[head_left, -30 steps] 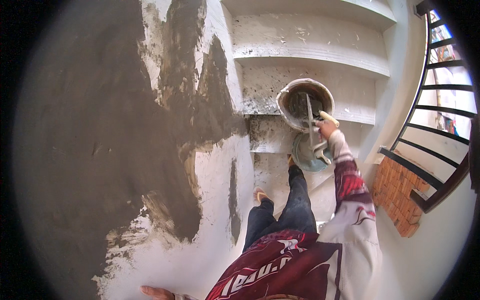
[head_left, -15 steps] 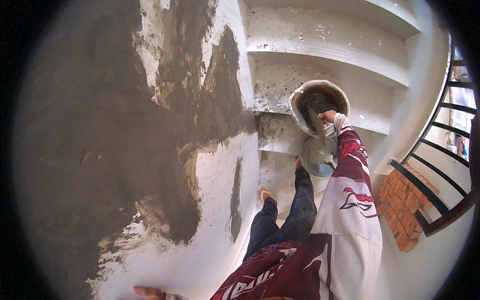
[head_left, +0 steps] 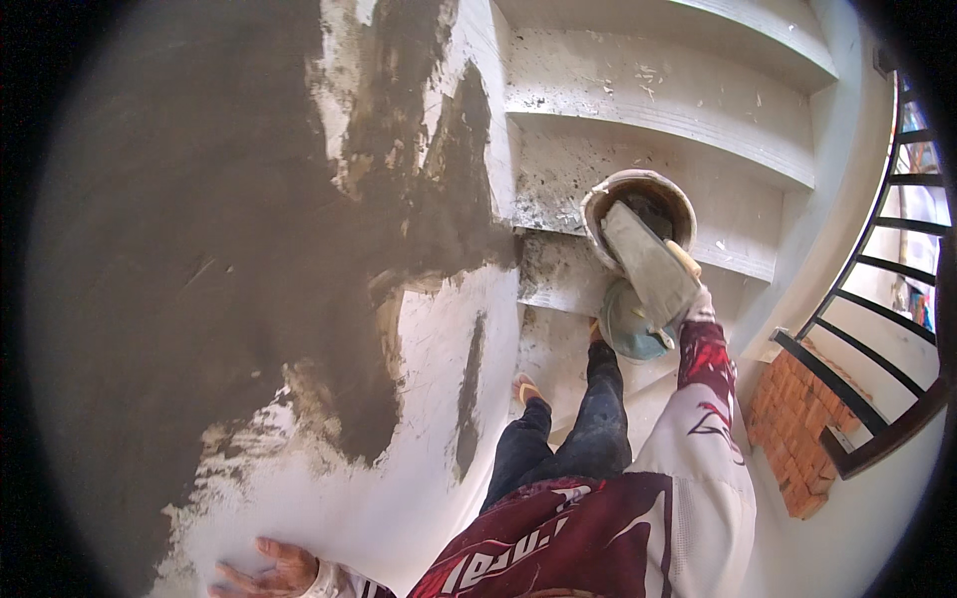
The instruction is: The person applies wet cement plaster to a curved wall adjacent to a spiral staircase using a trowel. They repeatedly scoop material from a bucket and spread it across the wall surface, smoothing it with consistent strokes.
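You seem to be at the step of loading or wiping the trowel (head_left: 648, 264): its broad blade is lying across your view of the bucket (head_left: 638, 176) on the stairs (head_left: 558, 179), its far end showing over the opening, though whether it is touching the rim you cannot tell. Your right grip (head_left: 701, 300) is holding the trowel by its handle, fingers mostly hidden, while your left grip (head_left: 269, 573) is resting with fingers spread on the wall's (head_left: 349, 513) white near part. The next move calls for lifting the blade clear without tipping it.
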The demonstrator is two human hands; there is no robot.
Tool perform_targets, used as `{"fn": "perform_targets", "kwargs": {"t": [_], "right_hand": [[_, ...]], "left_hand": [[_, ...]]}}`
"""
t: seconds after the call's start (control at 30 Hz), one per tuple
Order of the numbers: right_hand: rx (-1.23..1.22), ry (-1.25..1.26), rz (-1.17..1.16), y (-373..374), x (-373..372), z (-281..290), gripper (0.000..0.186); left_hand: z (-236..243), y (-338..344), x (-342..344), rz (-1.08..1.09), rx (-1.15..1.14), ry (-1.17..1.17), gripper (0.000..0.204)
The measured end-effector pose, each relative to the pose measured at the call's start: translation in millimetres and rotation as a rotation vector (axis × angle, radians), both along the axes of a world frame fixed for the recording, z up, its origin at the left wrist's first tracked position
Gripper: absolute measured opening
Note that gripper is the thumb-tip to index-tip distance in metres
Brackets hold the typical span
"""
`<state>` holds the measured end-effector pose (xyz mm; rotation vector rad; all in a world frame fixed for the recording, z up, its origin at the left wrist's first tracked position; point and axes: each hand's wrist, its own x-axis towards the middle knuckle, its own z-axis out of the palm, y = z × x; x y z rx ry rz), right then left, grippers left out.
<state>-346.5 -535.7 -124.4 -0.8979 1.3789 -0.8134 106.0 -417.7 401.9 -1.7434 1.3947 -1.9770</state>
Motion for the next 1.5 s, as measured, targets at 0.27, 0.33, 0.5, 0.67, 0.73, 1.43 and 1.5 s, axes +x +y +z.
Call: {"fn": "perform_targets", "kwargs": {"t": [0.27,0.33,0.5,0.67,0.73,1.43,1.5], "right_hand": [[-0.459,0.112,0.393,45.8,99.8,12.2,0.03],[-0.358,0.085,0.307,61.6,176.7,16.1,0.032],[0.162,-0.315,0.027,74.7,305.7,120.1,0.041],[-0.185,0.044,-0.24,59.2,376.2,100.3,0.047],[-0.159,0.227,-0.191,58.1,384.6,113.7,0.048],[-0.146,-0.129,-0.31,31.3,384.0,112.4,0.043],[-0.346,-0.082,-0.327,46.2,385.8,116.9,0.042]], "left_hand": [[4.7,7.3,19.7,-0.181,-0.057,0.048,0.051],[4.5,10.9,21.8,-0.197,-0.054,0.069,0.051],[10.3,22.1,20.5,-0.285,-0.006,0.096,0.051],[11.0,28.4,17.0,-0.528,0.068,0.18,0.051],[11.6,46.0,21.3,-0.566,0.106,0.226,0.051],[-9.7,170.3,69.7,-0.37,-0.018,0.148,0.044],[-9.4,167.9,68.1,-0.384,0.001,0.16,0.044]]}}
